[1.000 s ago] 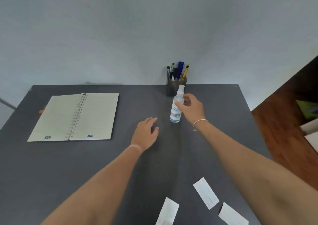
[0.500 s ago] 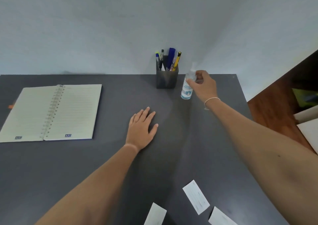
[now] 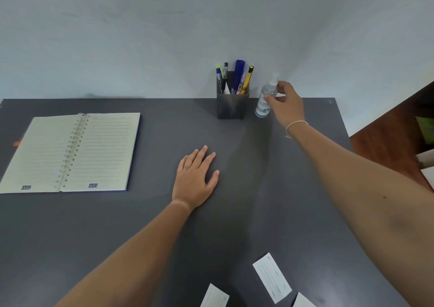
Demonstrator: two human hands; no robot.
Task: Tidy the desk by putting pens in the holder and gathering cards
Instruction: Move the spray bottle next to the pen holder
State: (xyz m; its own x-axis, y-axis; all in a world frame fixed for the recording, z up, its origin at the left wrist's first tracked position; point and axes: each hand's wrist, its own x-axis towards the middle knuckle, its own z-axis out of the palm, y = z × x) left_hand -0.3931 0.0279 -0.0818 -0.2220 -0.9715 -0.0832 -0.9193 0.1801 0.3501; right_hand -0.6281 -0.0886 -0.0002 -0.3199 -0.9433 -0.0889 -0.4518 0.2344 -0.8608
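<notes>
The left hand (image 3: pixel 196 178) lies flat, palm down, on the dark grey desk (image 3: pixel 270 189), fingers spread a little and gripping nothing. Out ahead of it and to its right, the right hand (image 3: pixel 285 105) reaches to the far edge of the desk, its fingers curled round a small clear plastic sanitiser bottle with a white-and-blue label (image 3: pixel 264 102). The bottle stands on the desk, leaning slightly; I cannot tell whether the fingers press it firmly or only rest against it. A thin pale band (image 3: pixel 296 124) circles the right wrist.

Just beside the bottle, on the side toward the left hand, stands the dark square pen holder (image 3: pixel 232 104), set against the pale wall (image 3: pixel 211 24). Several pens (image 3: pixel 237 77) stick upright out of it: a thick blue one, a yellow-and-black one, and a couple with black and yellowish-green tops.

Well off to the left of the left hand, an open spiral-bound notebook with lined cream pages (image 3: pixel 72 152) lies flat.

Back near the person, between the two forearms, three white rectangular cards (image 3: pixel 272 277) lie apart from one another on the desk, two of them cut off by the lower edge of view.
</notes>
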